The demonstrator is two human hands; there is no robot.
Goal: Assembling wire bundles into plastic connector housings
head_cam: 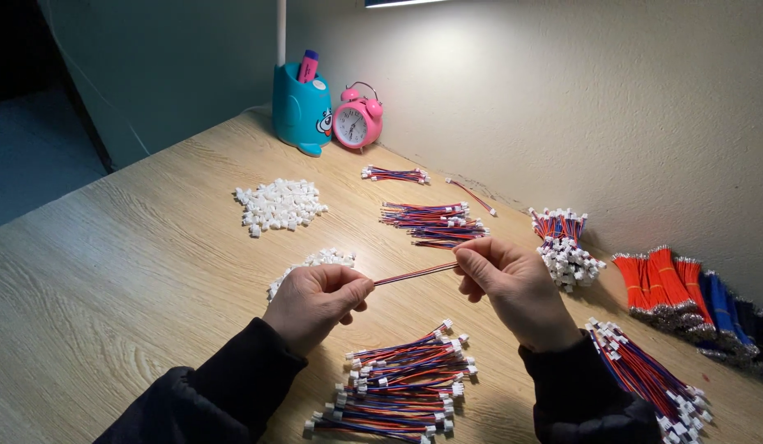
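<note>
A thin red-and-blue wire lead (414, 273) spans mid-table, pinched at each end by the left hand (315, 300) and right hand (509, 284). At 6 o'clock lies a finished wire pile (406, 382); at 10 o'clock, white connector housings (278, 205).

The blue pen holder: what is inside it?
A pink marker sticks up out of the blue pen holder. A white pole rises beside it. The holder's wall hides anything lower inside.

Home desk (151, 247): alarm clock (357, 123), wire bundles (435, 222)
</note>
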